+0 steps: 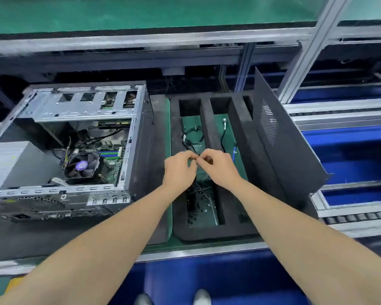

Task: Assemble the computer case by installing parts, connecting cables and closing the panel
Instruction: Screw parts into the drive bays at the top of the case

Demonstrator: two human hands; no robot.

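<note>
Computer case (81, 106): lies on its side at the left of the surface (207, 244), open side up. Inside are a cooling fan (80, 166), a circuit board with wiring, and a grey power supply (9, 161) at the left end. The drive cage sits at the far end.

Side panel (284, 139): off the case and well apart from it. It stands tilted on edge against the right side of the foam tray (209, 128), with its vent mesh facing the camera.

Foam tray: black, just beside the case on the right, with long slots running away from the person. The left slot holds a black cable (186, 139) at its far part and loose screws (198, 208) at its near end. The next slot holds a blue cable (234, 151) and a thin dark lead.

Left hand (179, 167) and right hand (216, 167): both raised over the left slot, fingertips meeting. The fingers of each hand are curled and pinch the black cable between thumb and forefinger. The exact part gripped is hidden by the fingers. A length of the cable hangs below the hands into the slot.

Both forearms are bare and reach in from the near edge. Two shoe tips (201, 297) show at the bottom of the view.
</note>
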